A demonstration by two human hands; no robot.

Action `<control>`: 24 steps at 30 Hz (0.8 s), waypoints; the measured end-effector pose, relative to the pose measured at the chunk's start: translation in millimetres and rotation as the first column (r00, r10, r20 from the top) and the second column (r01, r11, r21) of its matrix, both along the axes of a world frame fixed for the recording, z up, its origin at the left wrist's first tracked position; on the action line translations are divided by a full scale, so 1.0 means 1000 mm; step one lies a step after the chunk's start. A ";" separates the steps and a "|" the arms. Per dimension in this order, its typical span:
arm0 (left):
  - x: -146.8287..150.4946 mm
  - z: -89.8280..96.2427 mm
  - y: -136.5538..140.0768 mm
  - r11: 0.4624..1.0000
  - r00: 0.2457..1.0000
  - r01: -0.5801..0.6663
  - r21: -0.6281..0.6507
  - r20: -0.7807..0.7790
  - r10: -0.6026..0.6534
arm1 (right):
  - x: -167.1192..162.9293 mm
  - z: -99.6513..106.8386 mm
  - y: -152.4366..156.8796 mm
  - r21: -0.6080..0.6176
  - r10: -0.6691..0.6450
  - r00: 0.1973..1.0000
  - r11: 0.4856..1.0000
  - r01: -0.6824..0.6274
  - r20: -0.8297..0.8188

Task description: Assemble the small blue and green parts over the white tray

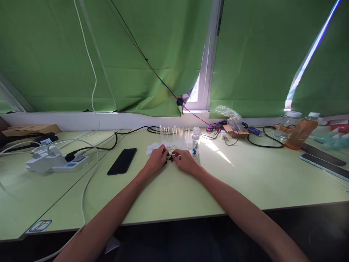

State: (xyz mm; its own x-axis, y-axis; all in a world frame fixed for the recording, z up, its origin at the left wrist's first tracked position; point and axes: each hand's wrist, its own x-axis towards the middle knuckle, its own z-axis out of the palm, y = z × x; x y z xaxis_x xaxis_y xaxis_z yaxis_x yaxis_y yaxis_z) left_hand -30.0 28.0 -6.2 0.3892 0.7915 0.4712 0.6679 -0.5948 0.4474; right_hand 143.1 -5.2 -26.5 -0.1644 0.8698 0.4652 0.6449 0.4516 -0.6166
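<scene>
Two hands, left hand [156,157] and right hand [185,160], pinch small dark parts [171,157] lying between them.

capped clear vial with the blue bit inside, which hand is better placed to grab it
Probably the right hand: the small clear capped vial stands just beyond its fingers, while the left hand sits farther off, across the small dark parts between them.
</scene>
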 end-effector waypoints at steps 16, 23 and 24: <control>0.000 0.000 0.002 0.998 0.995 -0.066 -0.002 0.081 0.066 | 0.000 0.000 -0.001 -0.034 -0.004 1.000 0.999 0.004 -0.017; 0.001 0.005 -0.003 0.999 0.992 -0.021 -0.033 0.121 0.025 | 0.001 -0.002 0.001 -0.008 0.008 1.000 1.000 -0.008 0.013; 0.002 0.005 -0.004 0.999 0.992 -0.018 -0.034 0.125 0.022 | 0.001 -0.003 0.001 -0.008 0.009 1.000 1.000 -0.009 0.018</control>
State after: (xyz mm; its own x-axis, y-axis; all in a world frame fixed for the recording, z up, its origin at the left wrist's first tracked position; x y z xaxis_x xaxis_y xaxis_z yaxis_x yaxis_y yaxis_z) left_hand -28.4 23.8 -1.2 0.3127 0.8145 0.4887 0.6166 -0.5654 0.5479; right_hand 144.3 -4.2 -29.3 -0.1809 0.8718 0.4553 0.6521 0.4529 -0.6081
